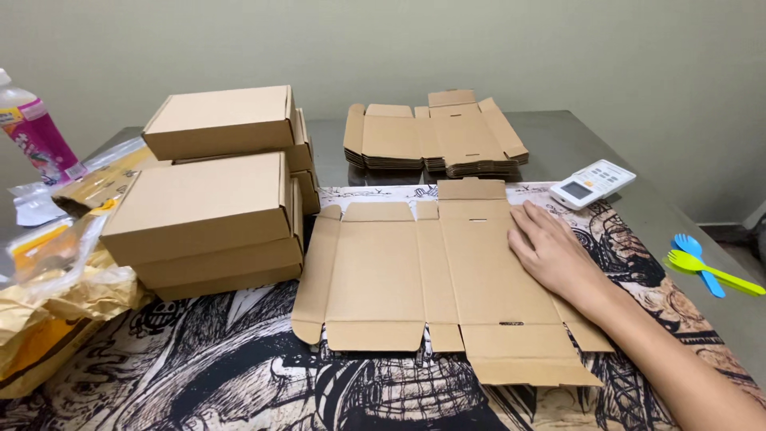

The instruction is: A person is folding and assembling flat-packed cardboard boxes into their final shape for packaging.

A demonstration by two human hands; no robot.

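Flat cardboard sheet lying unfolded on the black-and-white picture mat, just to the right of the stack of folded brown boxes. Stretching its long side from left to right, from that stack out toward the white remote. Right hand resting open and flat on the sheet's right end, fingers spread, pointing up and left, gripping nothing. Left hand not showing at all. More flat sheets piled behind, farther back from the box stack. Blue and green plastic spoons lying far to the right.
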